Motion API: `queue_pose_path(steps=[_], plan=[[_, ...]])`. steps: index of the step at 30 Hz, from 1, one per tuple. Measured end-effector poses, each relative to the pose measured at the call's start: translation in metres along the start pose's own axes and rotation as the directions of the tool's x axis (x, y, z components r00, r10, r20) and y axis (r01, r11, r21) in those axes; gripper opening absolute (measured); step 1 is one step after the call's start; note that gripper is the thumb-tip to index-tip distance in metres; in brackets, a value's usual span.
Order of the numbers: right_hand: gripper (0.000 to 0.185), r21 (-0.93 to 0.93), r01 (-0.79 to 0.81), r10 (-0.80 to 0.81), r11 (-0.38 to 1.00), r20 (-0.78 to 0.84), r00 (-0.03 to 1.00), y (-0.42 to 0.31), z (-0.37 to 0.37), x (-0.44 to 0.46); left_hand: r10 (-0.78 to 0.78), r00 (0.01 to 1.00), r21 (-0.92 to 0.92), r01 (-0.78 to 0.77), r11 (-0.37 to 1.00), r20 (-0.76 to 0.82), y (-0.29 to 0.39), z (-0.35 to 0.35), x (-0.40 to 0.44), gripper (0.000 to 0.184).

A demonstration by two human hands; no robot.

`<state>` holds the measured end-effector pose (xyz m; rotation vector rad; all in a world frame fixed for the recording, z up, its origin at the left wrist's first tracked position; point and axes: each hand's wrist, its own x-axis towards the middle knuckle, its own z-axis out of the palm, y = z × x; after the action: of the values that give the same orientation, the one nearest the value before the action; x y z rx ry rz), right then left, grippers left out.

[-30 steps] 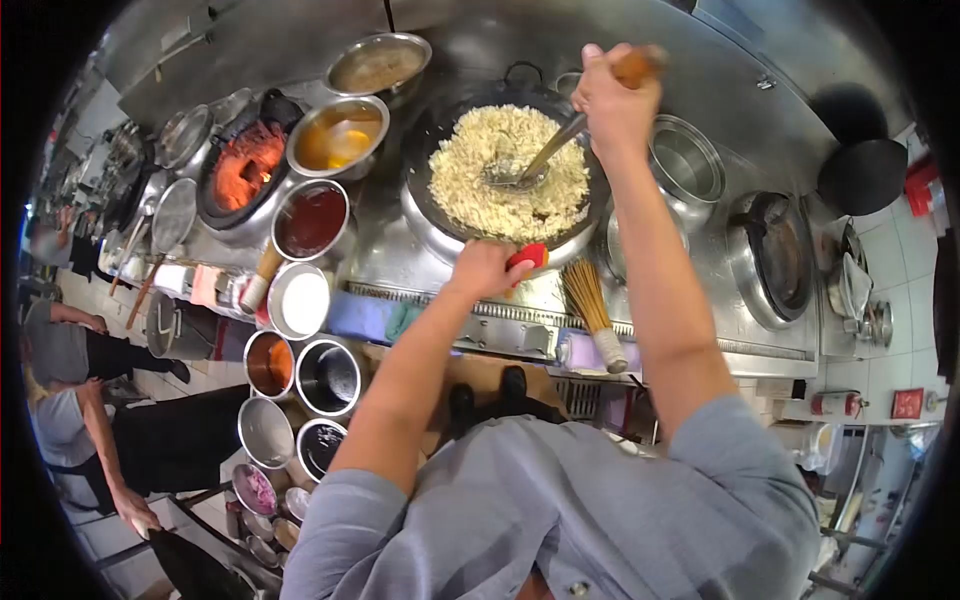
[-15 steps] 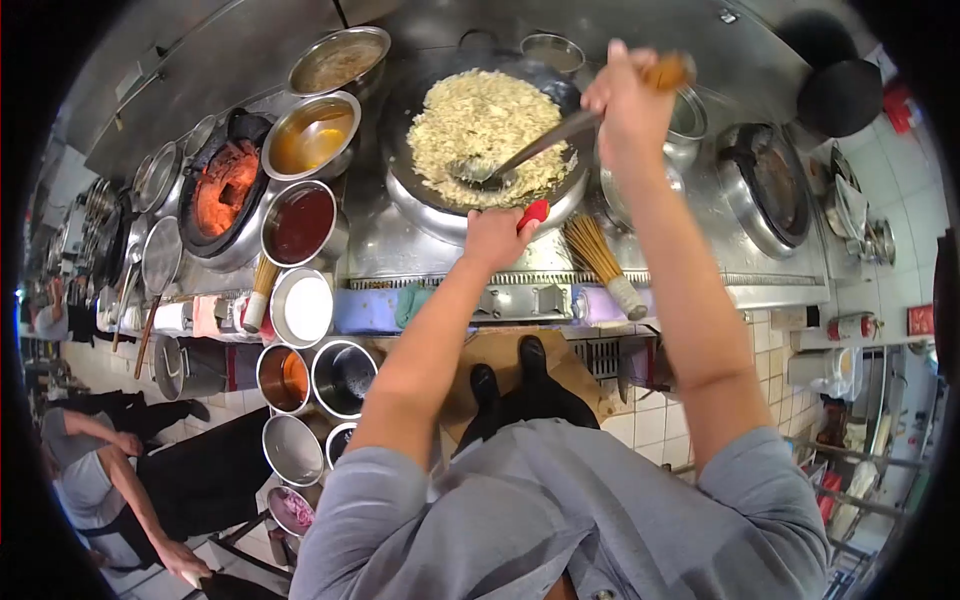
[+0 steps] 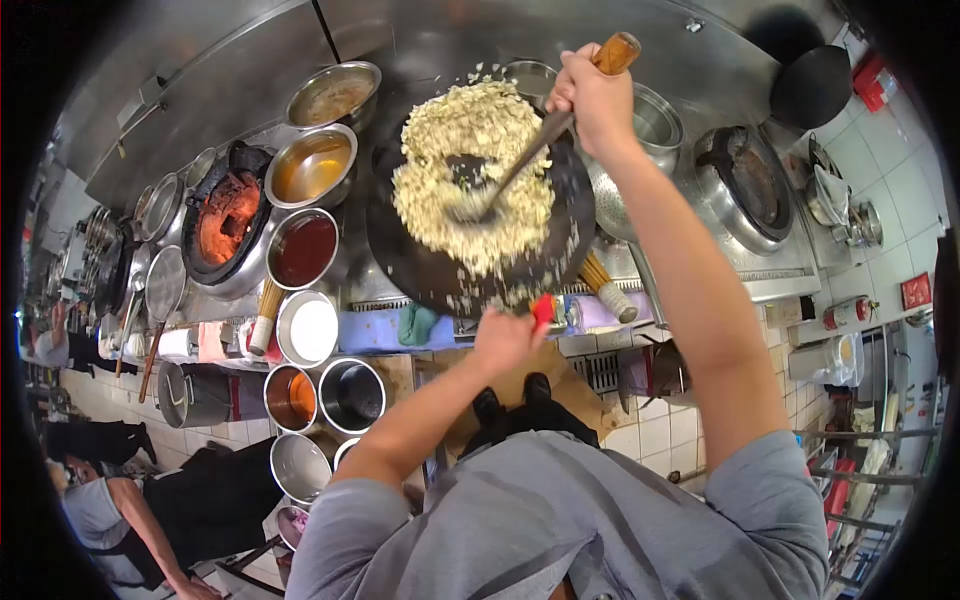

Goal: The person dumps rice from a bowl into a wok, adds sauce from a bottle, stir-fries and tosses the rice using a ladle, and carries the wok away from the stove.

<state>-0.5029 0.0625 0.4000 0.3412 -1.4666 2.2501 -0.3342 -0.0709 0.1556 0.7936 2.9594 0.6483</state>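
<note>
Left hand (image 3: pixel 503 341) clamped on the wok's (image 3: pixel 415 262) red grip (image 3: pixel 543 311), right hand (image 3: pixel 597 100) wrapped round the ladle (image 3: pixel 532 153), so one overeager toss could easily fling rice (image 3: pixel 520 212) overboard.

Left: round steel bowl of amber liquid (image 3: pixel 312 168) and steel pot of dark-red sauce (image 3: pixel 303 250), close together — narrow passage over bare steel counter (image 3: pixel 365 277), between pot and black round wok (image 3: pixel 575 200). Over wok: long metal ladle (image 3: pixel 532 157) with wooden handle (image 3: pixel 617 53), slanting across. Near rim: left hand (image 3: pixel 506 340), blocking. Right: pale-gripped straw brush (image 3: pixel 607 288), obstructing. Farther right: slim counter lane — between right forearm (image 3: pixel 665 230) and round steel burner (image 3: pixel 735 222).
</note>
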Motion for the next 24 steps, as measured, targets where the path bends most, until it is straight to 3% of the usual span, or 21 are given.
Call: queue_pose_path(steps=[2, 3, 5, 6, 7, 8, 9, 11, 12, 13, 15, 16, 17, 18, 19, 21, 22, 23, 24], plan=[[0.021, -0.182, -0.297, 0.308, 0.938, 0.040, 0.950, -0.038, 0.007, 0.004, 0.217, 0.967, 0.084, -0.207, 0.975, -0.134, 0.025, -0.052, 0.000, 0.044], [0.024, -0.158, -0.238, 0.254, 0.958, 0.094, 0.963, -0.056, 0.010, 0.009, 0.099, 0.995, 0.046, -0.099, 0.994, 0.000, 0.037, -0.100, 0.019, 0.047], [0.026, -0.075, -0.111, 0.119, 0.991, 0.112, 0.986, -0.085, 0.012, 0.013, 0.043, 0.994, 0.002, -0.043, 0.999, -0.101, 0.028, -0.134, 0.058, 0.047], [0.026, -0.082, -0.044, 0.049, 0.996, 0.067, 0.997, -0.075, 0.015, 0.008, 0.086, 0.983, 0.066, -0.076, 0.995, -0.164, 0.016, -0.124, 0.071, 0.046], [0.024, -0.246, -0.018, -0.011, 0.969, -0.115, 0.993, -0.050, 0.027, -0.003, 0.137, 0.962, 0.137, -0.106, 0.985, -0.235, -0.002, -0.099, 0.084, 0.044], [0.023, -0.249, 0.005, -0.039, 0.968, -0.131, 0.991, -0.007, 0.020, -0.011, 0.219, 0.894, 0.136, -0.179, 0.974, -0.391, -0.017, -0.052, 0.079, 0.045], [0.022, -0.253, 0.028, -0.067, 0.967, -0.145, 0.987, 0.023, 0.012, -0.013, 0.147, 0.884, 0.050, -0.140, 0.989, -0.445, -0.024, -0.008, 0.066, 0.043], [0.021, -0.170, 0.058, -0.077, 0.984, -0.110, 0.991, 0.020, 0.008, -0.013, 0.067, 0.954, 0.082, -0.045, 0.996, -0.291, -0.021, 0.027, 0.025, 0.042], [0.020, -0.094, 0.053, -0.062, 0.994, -0.088, 0.994, 0.016, 0.003, -0.018, 0.034, 0.994, 0.056, -0.028, 0.998, -0.100, -0.005, 0.006, 0.005, 0.044], [0.020, -0.091, 0.057, -0.065, 0.994, -0.084, 0.994, 0.006, 0.000, -0.018, 0.034, 0.994, 0.059, -0.028, 0.998, -0.106, 0.010, -0.019, 0.003, 0.044], [0.022, -0.186, -0.224, 0.227, 0.957, -0.005, 0.974, -0.033, 0.005, -0.010, 0.110, 0.993, 0.048, -0.108, 0.993, -0.040, 0.035, -0.079, 0.009, 0.046], [0.023, -0.166, -0.164, 0.172, 0.972, 0.032, 0.985, -0.059, 0.012, -0.009, 0.046, 0.997, 0.027, -0.045, 0.999, -0.059, 0.044, -0.127, 0.024, 0.049], [0.025, -0.114, -0.131, 0.137, 0.985, 0.044, 0.990, -0.078, 0.013, -0.006, 0.066, 0.982, -0.073, -0.080, 0.994, -0.177, 0.032, -0.137, 0.046, 0.047], [0.024, -0.093, -0.084, 0.084, 0.992, -0.002, 0.996, -0.073, 0.016, -0.008, 0.098, 0.969, -0.044, -0.111, 0.993, -0.225, 0.017, -0.136, 0.066, 0.046], [0.024, -0.076, -0.025, 0.021, 0.997, -0.047, 0.999, -0.070, 0.020, -0.008, 0.139, 0.950, -0.009, -0.148, 0.989, -0.279, 0.000, -0.123, 0.082, 0.045], [0.020, -0.321, 0.009, -0.064, 0.947, -0.161, 0.985, 0.010, 0.016, -0.015, 0.136, 0.921, 0.122, -0.098, 0.988, -0.365, -0.027, -0.044, 0.078, 0.043], [0.019, -0.131, 0.090, -0.108, 0.987, -0.135, 0.985, 0.047, 0.003, -0.018, 0.102, 0.892, 0.095, -0.066, 0.993, -0.440, -0.028, -0.009, 0.064, 0.043], [0.019, -0.014, 0.152, -0.152, 0.988, -0.094, 0.984, 0.050, 0.000, -0.026, 0.027, 0.955, 0.156, 0.020, 0.988, -0.295, -0.024, 0.010, 0.043, 0.044], [0.019, -0.015, 0.148, -0.149, 0.989, -0.054, 0.987, 0.041, -0.001, -0.026, 0.042, 0.973, 0.128, -0.013, 0.992, -0.225, -0.018, 0.019, 0.021, 0.045]])
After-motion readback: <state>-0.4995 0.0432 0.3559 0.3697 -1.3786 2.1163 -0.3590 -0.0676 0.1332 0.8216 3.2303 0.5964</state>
